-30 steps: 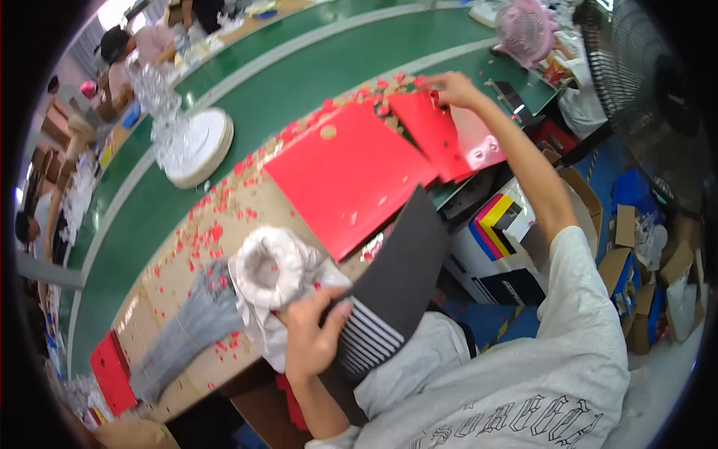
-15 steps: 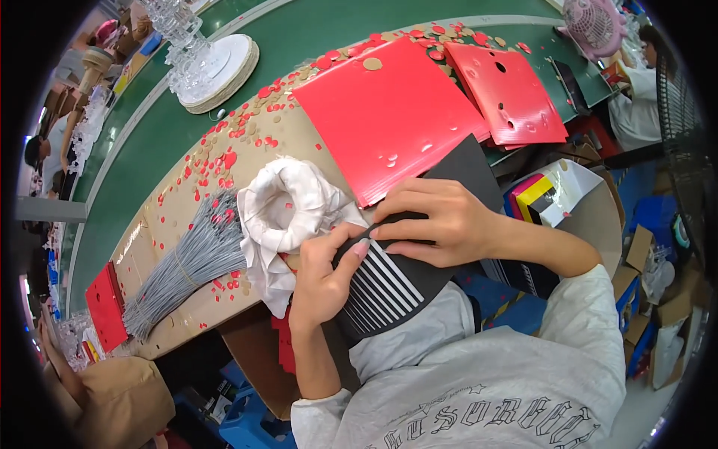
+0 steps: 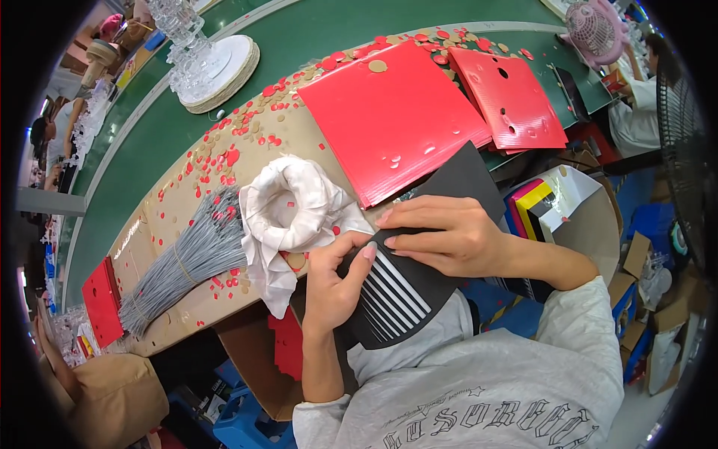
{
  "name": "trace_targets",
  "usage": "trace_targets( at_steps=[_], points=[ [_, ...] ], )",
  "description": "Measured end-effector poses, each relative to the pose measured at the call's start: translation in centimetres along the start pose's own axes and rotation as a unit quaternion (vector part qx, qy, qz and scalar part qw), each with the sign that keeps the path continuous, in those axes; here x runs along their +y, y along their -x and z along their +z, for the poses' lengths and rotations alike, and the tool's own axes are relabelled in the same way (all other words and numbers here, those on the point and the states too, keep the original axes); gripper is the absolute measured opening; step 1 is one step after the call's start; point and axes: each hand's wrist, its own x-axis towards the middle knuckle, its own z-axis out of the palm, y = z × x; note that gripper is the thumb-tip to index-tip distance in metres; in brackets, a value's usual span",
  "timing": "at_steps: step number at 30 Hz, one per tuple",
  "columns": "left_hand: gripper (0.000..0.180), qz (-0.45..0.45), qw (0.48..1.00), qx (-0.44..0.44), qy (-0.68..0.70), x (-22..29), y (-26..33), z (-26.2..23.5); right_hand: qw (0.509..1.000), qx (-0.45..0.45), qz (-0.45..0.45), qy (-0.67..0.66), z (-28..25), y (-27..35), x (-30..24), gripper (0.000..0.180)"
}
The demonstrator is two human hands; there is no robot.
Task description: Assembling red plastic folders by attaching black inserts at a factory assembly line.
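Your left hand (image 3: 333,288) and right hand (image 3: 441,236) pinch the black striped sheet (image 3: 419,262), fingers clamped on its near-left edge, nothing peeled off yet.

Cloth (image 3: 288,213) left of slotted sheet (image 3: 419,277)

A white open box (image 3: 580,196) holding bright pink, yellow and blue cards (image 3: 527,200) is seen at the worktop's right edge. Brown cardboard boxes (image 3: 658,352) are scattered on the floor further right.
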Motion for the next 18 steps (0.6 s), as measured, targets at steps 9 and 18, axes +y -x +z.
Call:
trace_targets(
  at_steps=[9,18],
  points=[
    [0.011,0.038,0.999,0.013,0.013,-0.2,-0.3,1.1,0.996,0.012,-0.024,0.087,-0.2,0.6,-0.8,0.027],
    [0.015,0.164,0.986,0.021,0.011,-1.5,0.5,2.1,0.997,-0.03,0.046,0.047,-0.6,-0.1,-3.5,0.027]
  ],
)
